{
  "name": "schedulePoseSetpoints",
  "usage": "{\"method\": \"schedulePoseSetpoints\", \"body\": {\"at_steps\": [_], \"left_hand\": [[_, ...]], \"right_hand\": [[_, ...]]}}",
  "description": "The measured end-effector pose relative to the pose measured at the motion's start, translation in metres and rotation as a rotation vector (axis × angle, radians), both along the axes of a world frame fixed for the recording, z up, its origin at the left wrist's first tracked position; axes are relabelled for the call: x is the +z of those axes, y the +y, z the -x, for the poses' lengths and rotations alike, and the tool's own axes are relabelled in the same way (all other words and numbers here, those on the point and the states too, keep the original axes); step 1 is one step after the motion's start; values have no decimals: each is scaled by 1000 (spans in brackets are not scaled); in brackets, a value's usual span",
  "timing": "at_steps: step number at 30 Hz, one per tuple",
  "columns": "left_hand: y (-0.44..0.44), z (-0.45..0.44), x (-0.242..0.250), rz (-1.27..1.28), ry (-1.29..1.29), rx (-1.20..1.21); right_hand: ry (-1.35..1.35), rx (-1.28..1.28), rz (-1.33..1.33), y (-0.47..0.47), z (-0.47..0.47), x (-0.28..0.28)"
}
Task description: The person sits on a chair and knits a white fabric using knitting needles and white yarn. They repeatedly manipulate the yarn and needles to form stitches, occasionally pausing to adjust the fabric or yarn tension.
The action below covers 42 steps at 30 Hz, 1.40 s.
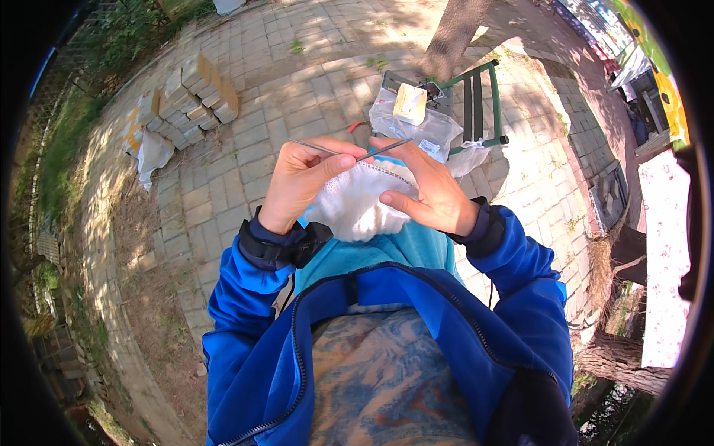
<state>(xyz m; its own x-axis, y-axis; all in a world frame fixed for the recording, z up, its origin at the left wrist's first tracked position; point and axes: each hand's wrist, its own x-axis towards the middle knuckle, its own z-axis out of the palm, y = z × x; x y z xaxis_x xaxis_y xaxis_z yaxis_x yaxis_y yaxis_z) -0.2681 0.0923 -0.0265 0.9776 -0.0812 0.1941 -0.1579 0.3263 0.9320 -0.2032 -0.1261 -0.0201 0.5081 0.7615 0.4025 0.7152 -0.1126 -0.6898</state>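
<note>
A piece of white knitting (362, 209) hangs below my hands over a turquoise cloth (390, 251) on my lap. Its top edge shows a row of stitches along a thin needle. My left hand (307, 181) pinches a dark metal knitting needle (313, 146) between thumb and fingers, close to where a second needle (390, 148) crosses it. Over the right end of the knitting is my right hand (427, 187), its index finger along the second needle and its thumb spread away, near the stitches. How firmly its fingers hold that needle cannot be seen.
Ahead stands a folding stool with a green frame (495, 103), beside clear plastic bags (443, 131) and a yellowish package (410, 103). A tree trunk (454, 36) rises behind. Stacked paving blocks (192, 97) are at the left, and a floral cloth (664, 251) hangs at the right.
</note>
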Motion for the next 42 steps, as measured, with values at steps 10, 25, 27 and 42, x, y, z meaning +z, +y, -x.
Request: {"method": "schedulePoseSetpoints", "body": {"at_steps": [10,25,27,42], "left_hand": [[-31,-11,15,-231,-212,95],[-33,-13,32,-147,-105,-17],[-34,-15,33,-117,-79,-52],[67,-42,95,-640,-193,-86]], "right_hand": [[146,-260,-461,2,1,4],[88,-172,-498,12,-17,18],[126,-148,-467,17,-17,18],[136,26,-765,-20,-113,128]]}}
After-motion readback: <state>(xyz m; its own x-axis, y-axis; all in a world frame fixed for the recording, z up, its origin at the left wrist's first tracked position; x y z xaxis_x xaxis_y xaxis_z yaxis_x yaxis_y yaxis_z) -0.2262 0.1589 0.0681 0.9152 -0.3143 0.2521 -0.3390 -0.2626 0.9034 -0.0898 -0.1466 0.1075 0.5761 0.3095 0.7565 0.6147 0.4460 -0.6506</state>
